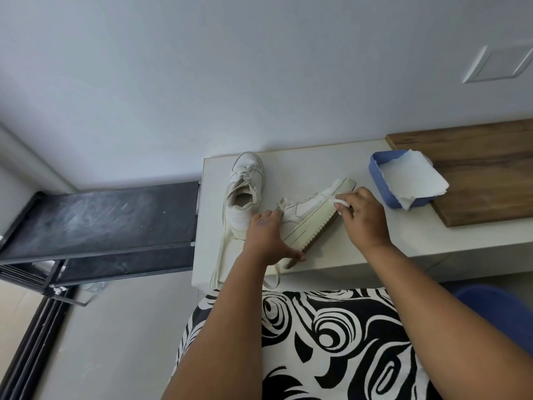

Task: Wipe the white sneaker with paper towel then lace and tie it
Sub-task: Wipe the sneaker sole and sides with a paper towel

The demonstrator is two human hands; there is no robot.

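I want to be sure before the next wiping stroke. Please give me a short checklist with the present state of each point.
1. Left hand steadies the tilted sneaker: ok.
2. Right hand holds the paper towel piece against the toe end: ok.
3. Spare paper in the blue tray: ok.
4. Loose laces on the table, not hanging over its edge: not ok.
5. Second sneaker out of the way: ok.
6. Sole already clean: cannot tell.
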